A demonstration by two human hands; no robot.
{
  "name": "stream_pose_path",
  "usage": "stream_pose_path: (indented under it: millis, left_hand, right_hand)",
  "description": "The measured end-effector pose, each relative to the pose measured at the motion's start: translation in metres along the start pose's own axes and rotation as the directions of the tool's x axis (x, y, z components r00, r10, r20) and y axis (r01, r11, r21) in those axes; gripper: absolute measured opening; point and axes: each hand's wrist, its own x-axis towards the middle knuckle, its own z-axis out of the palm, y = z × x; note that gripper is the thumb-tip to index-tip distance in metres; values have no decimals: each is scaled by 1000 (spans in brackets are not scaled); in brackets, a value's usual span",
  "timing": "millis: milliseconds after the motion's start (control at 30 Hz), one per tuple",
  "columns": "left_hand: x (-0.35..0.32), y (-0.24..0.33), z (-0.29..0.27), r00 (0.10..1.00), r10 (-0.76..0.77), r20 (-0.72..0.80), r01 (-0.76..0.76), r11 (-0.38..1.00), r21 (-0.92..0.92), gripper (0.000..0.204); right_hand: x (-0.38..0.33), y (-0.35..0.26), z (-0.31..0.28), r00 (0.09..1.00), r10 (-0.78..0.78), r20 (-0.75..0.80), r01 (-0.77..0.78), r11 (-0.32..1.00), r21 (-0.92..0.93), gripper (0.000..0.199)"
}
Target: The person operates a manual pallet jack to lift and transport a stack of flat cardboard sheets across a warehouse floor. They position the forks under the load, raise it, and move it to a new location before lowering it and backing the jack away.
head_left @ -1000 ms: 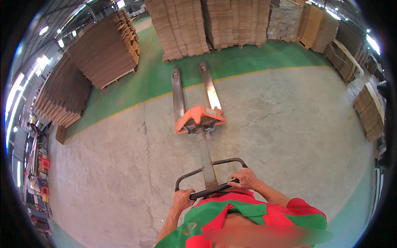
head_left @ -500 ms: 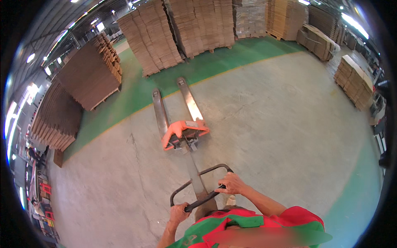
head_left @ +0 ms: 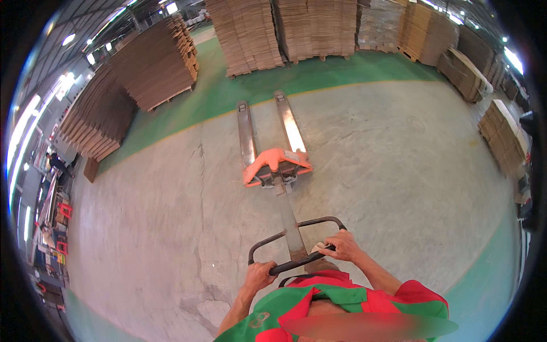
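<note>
Pallet jack forks now swing toward the cardboard stacks — your left hand and right hand stay clenched on its handle.

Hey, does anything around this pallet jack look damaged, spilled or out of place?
Nothing stands out. Both hands, left hand and right hand, grip the loop handle of the empty pallet jack. The concrete floor shows only hairline cracks and scuffs; the cardboard stacks look tidy.
</note>
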Motion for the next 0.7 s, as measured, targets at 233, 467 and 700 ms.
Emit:
stream_pose_path:
  millis: [233,467,700]
  left_hand:
    - [-179,-10,11,996,87,-10,-87,995,46,16]
    - [-318,22,7,987,160,-11,-160,987,-14,15]
    - [-360,37,-71,946,285,-158,-275,958,78,24]
  right_hand:
    - [-140,-128,69,999,32,-16,-33,998,-57,40]
    - [-239,-217,92,999,-33,32,33,999,-5,39]
    - [-236,-285,55,986,-160,-38,161,987,8,34]
